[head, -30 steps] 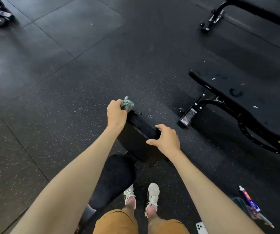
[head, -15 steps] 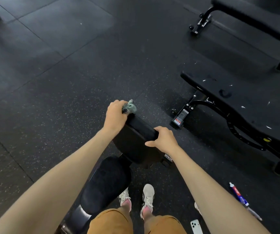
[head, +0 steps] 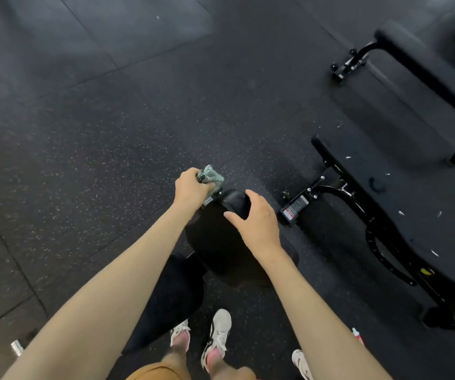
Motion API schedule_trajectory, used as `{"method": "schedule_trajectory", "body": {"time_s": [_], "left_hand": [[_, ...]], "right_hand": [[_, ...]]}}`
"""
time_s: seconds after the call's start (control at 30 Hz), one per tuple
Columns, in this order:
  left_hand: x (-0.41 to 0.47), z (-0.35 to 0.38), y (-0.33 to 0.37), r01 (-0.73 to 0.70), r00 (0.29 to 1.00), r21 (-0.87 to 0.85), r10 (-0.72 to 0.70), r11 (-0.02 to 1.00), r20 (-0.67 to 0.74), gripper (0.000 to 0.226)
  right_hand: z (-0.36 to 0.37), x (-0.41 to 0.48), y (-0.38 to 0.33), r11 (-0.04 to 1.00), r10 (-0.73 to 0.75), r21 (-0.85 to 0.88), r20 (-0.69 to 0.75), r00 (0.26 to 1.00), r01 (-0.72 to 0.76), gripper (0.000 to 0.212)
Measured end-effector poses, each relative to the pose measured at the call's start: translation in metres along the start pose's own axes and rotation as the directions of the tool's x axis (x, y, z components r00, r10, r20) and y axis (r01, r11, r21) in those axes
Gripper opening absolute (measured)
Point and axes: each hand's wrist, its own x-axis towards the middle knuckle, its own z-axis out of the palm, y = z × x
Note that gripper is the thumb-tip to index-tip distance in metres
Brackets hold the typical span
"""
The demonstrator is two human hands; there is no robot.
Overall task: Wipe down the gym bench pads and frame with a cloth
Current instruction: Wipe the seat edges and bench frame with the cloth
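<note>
A black gym bench stands right below me, its raised back pad (head: 218, 237) tilted up and its seat pad (head: 171, 292) lower down by my legs. My left hand (head: 190, 187) grips a bunched grey-green cloth (head: 211, 175) and holds it against the far left top corner of the back pad. My right hand (head: 256, 220) rests on the pad's top right edge with its fingers curled over the rim. The bench's frame is mostly hidden under the pads and my arms.
A second black bench (head: 402, 215) with white specks on its pad stands close on the right, its foot with a label (head: 293, 208) near my right hand. A third bench (head: 412, 64) lies farther back right. A small tube (head: 358, 335) lies on the speckled rubber floor.
The view has swung and moved in closer. My left hand has kept the cloth at the pad's top left corner, and my right hand has shifted up along the pad's top edge.
</note>
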Motion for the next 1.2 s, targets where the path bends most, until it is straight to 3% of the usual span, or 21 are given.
{"method": "schedule_trajectory", "body": {"time_s": [0.07,0.2,0.47,0.57,0.63,0.73,0.83,0.93,1.07,1.2], "left_hand": [[-0.007,0.001,0.006,-0.073,0.997,-0.104,0.074,0.992,0.000,0.024],[-0.025,0.016,0.007,-0.262,0.960,-0.141,0.272,0.955,0.060,0.021],[0.007,0.026,-0.040,-0.149,0.988,-0.146,0.154,0.978,0.023,0.015],[0.019,0.019,-0.048,-0.119,0.988,0.005,0.118,0.993,0.102,0.007],[0.024,0.008,-0.048,-0.098,0.993,0.068,0.093,0.993,0.067,0.008],[0.009,-0.002,-0.032,-0.201,0.979,-0.112,0.205,0.973,0.020,0.016],[-0.017,0.012,-0.019,-0.322,0.943,-0.188,0.332,0.928,0.023,0.022],[-0.014,0.025,-0.028,-0.283,0.959,-0.246,0.280,0.927,-0.046,0.020],[0.004,0.026,-0.050,-0.168,0.985,-0.257,0.171,0.952,-0.012,0.016],[0.023,0.026,-0.087,-0.025,0.995,-0.111,0.036,0.993,0.094,0.013]], "right_hand": [[0.005,0.002,-0.004,1.000,0.026,-0.011,-0.035,0.999,-0.027,0.066],[0.008,0.006,-0.009,0.998,0.043,-0.036,-0.107,0.993,-0.047,0.050],[0.008,0.003,-0.011,0.993,0.097,-0.058,-0.117,0.988,-0.104,0.062],[0.008,0.002,-0.010,0.991,0.092,-0.082,-0.124,0.988,-0.103,0.063],[0.007,0.001,-0.010,0.991,0.096,-0.078,-0.106,0.990,-0.105,0.063],[0.005,0.003,-0.010,0.992,0.086,-0.087,-0.091,0.992,-0.094,0.064],[0.006,0.005,-0.007,0.992,0.049,-0.111,-0.079,0.996,-0.058,0.063],[0.006,0.006,-0.006,0.990,-0.001,-0.144,-0.049,0.999,-0.006,0.058],[0.011,0.008,-0.010,0.967,-0.019,-0.253,-0.024,1.000,0.013,0.056],[0.018,0.010,-0.009,0.963,-0.070,-0.265,-0.064,0.995,0.051,0.058]]}}
